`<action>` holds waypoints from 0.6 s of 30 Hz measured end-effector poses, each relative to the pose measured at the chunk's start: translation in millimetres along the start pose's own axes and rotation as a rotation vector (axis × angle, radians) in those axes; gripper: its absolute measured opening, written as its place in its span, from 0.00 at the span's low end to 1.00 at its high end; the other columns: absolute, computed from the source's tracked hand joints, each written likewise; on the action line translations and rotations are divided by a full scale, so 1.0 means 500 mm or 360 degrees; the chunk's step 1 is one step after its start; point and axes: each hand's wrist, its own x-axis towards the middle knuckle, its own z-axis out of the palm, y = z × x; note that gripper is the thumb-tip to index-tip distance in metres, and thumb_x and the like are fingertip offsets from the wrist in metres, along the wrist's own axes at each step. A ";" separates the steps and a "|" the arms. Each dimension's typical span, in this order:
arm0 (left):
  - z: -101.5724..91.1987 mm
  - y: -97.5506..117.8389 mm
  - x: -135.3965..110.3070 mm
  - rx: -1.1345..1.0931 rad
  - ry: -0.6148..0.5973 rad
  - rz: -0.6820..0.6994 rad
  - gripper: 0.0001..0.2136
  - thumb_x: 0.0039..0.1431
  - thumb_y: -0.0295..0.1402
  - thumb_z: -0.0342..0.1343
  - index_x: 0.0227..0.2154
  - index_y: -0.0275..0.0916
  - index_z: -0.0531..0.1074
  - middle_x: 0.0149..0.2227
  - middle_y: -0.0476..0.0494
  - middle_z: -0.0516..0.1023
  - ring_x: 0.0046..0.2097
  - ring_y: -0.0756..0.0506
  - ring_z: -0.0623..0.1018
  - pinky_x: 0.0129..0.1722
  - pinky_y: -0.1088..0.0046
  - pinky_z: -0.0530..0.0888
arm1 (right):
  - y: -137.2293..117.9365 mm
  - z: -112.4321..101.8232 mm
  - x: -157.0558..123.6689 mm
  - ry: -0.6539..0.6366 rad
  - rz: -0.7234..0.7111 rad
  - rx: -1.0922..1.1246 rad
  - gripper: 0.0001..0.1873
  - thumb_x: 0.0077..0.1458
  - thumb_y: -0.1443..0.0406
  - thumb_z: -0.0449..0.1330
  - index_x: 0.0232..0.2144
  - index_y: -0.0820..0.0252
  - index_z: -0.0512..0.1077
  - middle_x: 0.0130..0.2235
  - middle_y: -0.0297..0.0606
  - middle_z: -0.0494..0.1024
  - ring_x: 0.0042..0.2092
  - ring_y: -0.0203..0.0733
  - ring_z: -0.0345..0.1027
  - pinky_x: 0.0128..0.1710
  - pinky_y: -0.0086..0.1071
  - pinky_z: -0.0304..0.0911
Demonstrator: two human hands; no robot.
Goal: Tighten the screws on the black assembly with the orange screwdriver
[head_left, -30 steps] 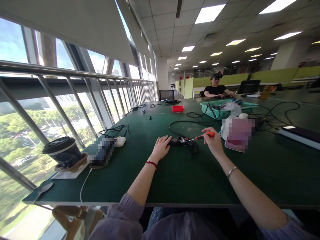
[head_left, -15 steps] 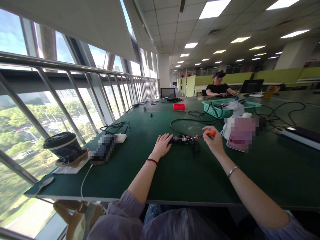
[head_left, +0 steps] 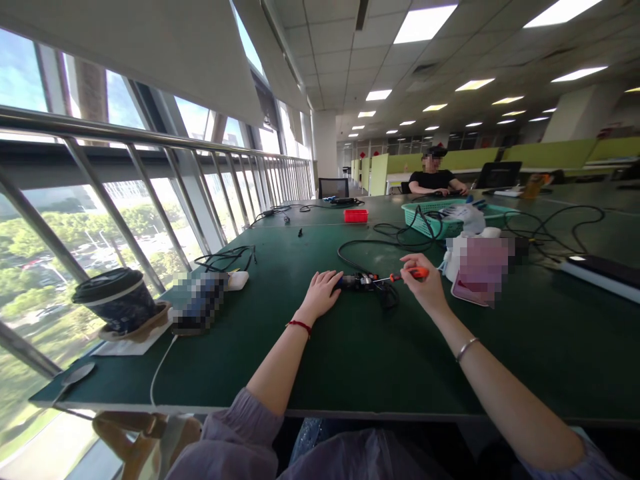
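My left hand (head_left: 321, 293) presses down on the end of a small dark device (head_left: 357, 281) lying on the green table (head_left: 350, 347), fingers curled over it. My right hand (head_left: 423, 285) pinches an orange-handled screwdriver (head_left: 411, 273), whose shaft points left with its tip at the device. A black cable (head_left: 370, 247) loops away from the device toward the back of the table.
A lidded paper cup (head_left: 116, 308) lies on a napkin at the left edge, beside a blurred object and a white charger (head_left: 238, 280). A blurred pink item (head_left: 479, 267), a green basket (head_left: 439, 219), a red box (head_left: 356, 215) and cables lie farther back. Another person sits at the far end.
Both hands stay on the device and screwdriver; the right hand's fingers have shifted slightly on the handle. The camera view has drifted a little.
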 end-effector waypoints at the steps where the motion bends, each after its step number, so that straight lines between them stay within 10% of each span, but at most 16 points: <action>1: 0.000 0.000 0.000 -0.0007 -0.0001 -0.0001 0.23 0.65 0.33 0.47 0.62 0.43 0.59 0.63 0.39 0.64 0.65 0.41 0.61 0.66 0.52 0.53 | -0.002 0.002 -0.001 -0.0008 0.0020 -0.0015 0.11 0.51 0.59 0.59 0.36 0.57 0.70 0.25 0.29 0.69 0.25 0.35 0.64 0.30 0.31 0.64; 18: -0.004 0.004 -0.001 -0.0029 -0.0058 -0.0036 0.23 0.66 0.33 0.46 0.63 0.40 0.57 0.63 0.40 0.62 0.66 0.41 0.59 0.67 0.53 0.49 | -0.006 -0.007 0.000 -0.0006 0.0090 -0.0096 0.12 0.49 0.60 0.60 0.37 0.57 0.68 0.28 0.31 0.68 0.28 0.37 0.65 0.31 0.32 0.64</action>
